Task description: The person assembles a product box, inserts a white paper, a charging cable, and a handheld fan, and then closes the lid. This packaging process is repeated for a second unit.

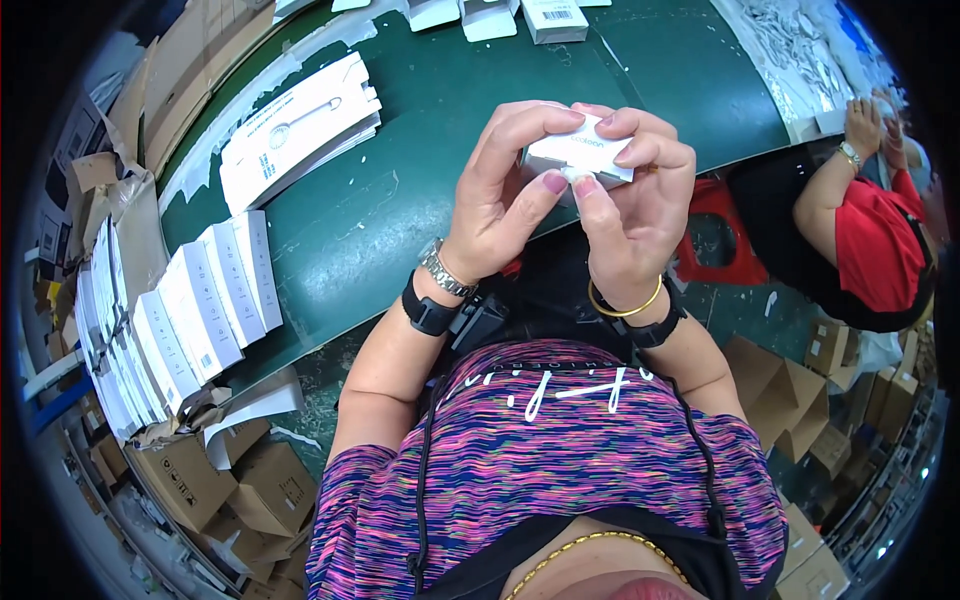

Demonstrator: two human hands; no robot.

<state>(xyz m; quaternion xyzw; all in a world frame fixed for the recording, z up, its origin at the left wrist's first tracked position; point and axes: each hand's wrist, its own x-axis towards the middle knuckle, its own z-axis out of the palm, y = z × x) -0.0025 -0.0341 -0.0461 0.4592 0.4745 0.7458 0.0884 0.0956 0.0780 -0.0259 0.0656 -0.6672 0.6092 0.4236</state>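
Both hands clasp one small white box (580, 155) above the near edge of the green belt (440, 100). Left hand (505, 190) curls over the box's left end, thumb pressed to its lower edge; right hand (630, 200) covers the right end, fingers (640, 150) on top, thumb meeting the left thumb underneath. Fingers hide most of the box, so only its front face and a bit of the top show, and whether its flap is shut cannot be told.

Flat white cartons (300, 130) lie in a fanned stack on the belt to the left. Nearer, a row of white sleeves (200, 300) overlaps along the belt's edge, its far end lost among brown cardboard (200, 470). At the top rim, more small boxes (555, 20) are cut off by the frame. On the right, another person in a red shirt (880, 250) sits by the belt; their hand (862, 125) reaches a white pile (800, 50) too smeared by the lens to make out. A red stool (715, 235) shows partly behind the right wrist.
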